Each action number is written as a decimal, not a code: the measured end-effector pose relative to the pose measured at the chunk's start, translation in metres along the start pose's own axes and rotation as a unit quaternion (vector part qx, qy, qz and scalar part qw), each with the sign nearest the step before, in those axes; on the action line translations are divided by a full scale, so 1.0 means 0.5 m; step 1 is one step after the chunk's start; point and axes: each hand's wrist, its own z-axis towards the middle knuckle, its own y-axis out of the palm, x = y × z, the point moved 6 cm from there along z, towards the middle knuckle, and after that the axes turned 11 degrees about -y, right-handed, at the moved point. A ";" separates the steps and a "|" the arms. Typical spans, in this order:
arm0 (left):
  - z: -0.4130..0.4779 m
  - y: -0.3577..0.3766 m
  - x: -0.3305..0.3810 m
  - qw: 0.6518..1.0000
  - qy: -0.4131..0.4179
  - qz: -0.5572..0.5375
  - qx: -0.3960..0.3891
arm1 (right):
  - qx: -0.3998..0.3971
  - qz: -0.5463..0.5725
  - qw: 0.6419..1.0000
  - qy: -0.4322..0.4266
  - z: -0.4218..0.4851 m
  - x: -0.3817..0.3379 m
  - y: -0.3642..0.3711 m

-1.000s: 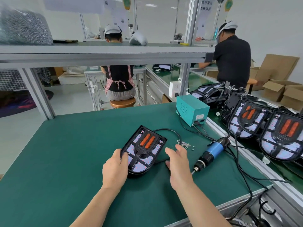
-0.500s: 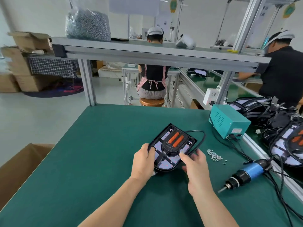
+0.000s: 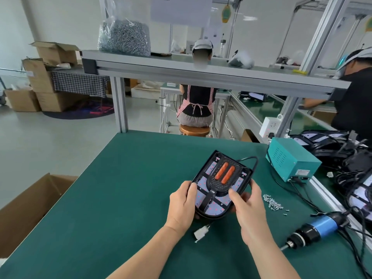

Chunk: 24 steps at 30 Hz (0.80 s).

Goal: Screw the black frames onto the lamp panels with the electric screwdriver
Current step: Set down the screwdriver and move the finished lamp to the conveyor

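1. Green bench mat (image 3: 120, 198): it is carrying all the parts. Your grip is sitting over its middle, with working room on either side.
2. Teal power box (image 3: 291, 162): it is standing beyond the grip and to its right, and its cables are trailing toward the tool. Judged clear of your hands.
3. Lamp panel (image 3: 203, 199) with black frame (image 3: 219, 185) on top: you are holding it by both long edges.
   - Your left hand (image 3: 182, 204) is curling round the left edge, thumb on the lit face.
   - Your right hand (image 3: 249, 214) is curling round the right edge, thumb pressing by the frame.
   - The near end is tilting up toward you; far-end contact cannot be told.
   - Judged: you are checking frame seating before driving.
4. Electric screwdriver (image 3: 314, 230): it is lying right of the grip and nearer you, with no hand on it. It is within reach of your right hand.
5. Screws (image 3: 272, 203): a loose heap is lying just right of your right hand, handy for picking.
6. White connector (image 3: 201, 233): it is lying beneath the grip, by your left wrist. Judged a snag risk.
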 end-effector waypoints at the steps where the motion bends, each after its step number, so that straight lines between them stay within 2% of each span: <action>1: -0.001 0.001 0.001 1.000 -0.003 -0.005 -0.003 | -0.001 0.003 1.000 -0.004 0.001 -0.004 -0.002; 6: 0.004 0.006 -0.019 0.998 -0.051 -0.013 -0.027 | -0.003 0.002 1.000 -0.031 0.008 -0.032 -0.026; 11: 0.010 0.019 -0.041 0.994 -0.087 0.041 -0.050 | 0.001 0.018 0.998 -0.053 0.024 -0.072 -0.076; 24: 0.020 0.011 -0.051 0.992 -0.074 0.087 -0.050 | 0.051 0.014 0.989 -0.136 0.057 -0.170 -0.255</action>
